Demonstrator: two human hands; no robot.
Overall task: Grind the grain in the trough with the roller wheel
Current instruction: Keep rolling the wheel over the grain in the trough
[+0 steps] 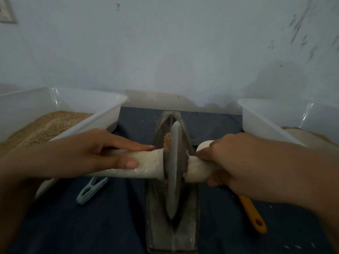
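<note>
A grey metal boat-shaped trough (172,237) lies lengthwise on a dark blue cloth. The metal roller wheel (174,173) stands upright in its groove, about mid-length. A pale wooden axle runs through the wheel. My left hand (88,153) lies over the left handle (148,165), fingers and thumb straight along it. My right hand (234,162) grips the right handle (196,171) with curled fingers. A little brown grain (167,142) shows in the trough just left of the wheel's far side.
A white tub (102,118) with brown grain (45,129) stands at the left, another white tub (260,121) at the right. A pale blue clothes peg (91,189) lies left of the trough. Under my right wrist lies an orange tool handle (253,213). The wall is close behind.
</note>
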